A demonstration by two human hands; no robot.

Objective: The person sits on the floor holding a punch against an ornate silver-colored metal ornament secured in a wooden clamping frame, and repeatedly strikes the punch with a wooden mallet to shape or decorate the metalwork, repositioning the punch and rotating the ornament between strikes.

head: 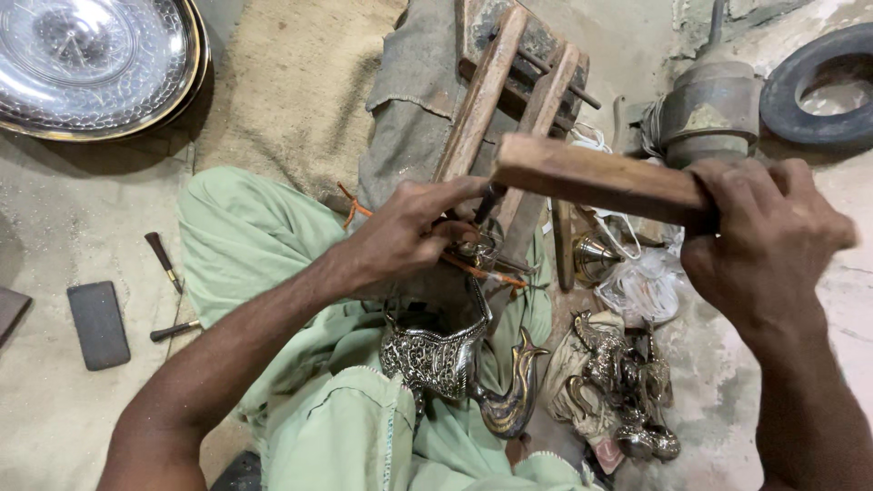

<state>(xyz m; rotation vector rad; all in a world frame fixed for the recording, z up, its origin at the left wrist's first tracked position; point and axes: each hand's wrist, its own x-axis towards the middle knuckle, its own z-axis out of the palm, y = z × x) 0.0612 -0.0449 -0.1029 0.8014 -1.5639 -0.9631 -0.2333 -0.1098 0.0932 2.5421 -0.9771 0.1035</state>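
Note:
My left hand (409, 232) pinches a thin dark chisel (486, 205) upright over an engraved silver-coloured bird-shaped piece (446, 359) that rests on my lap in pale green cloth. My right hand (764, 236) grips a flat wooden mallet block (591, 177), held level above the chisel's top. The bird's curved tail (514, 400) points toward my knees. Under the chisel tip lies the piece's narrow neck part, partly hidden by my fingers.
A wooden frame (509, 82) leans on grey cloth behind the work. Several similar metal bird figures (627, 382) lie at the right with a plastic bag (646, 286). A large engraved tray (95, 64) sits at top left; small tools (164, 259) and a dark stone (98, 323) are on the floor at left.

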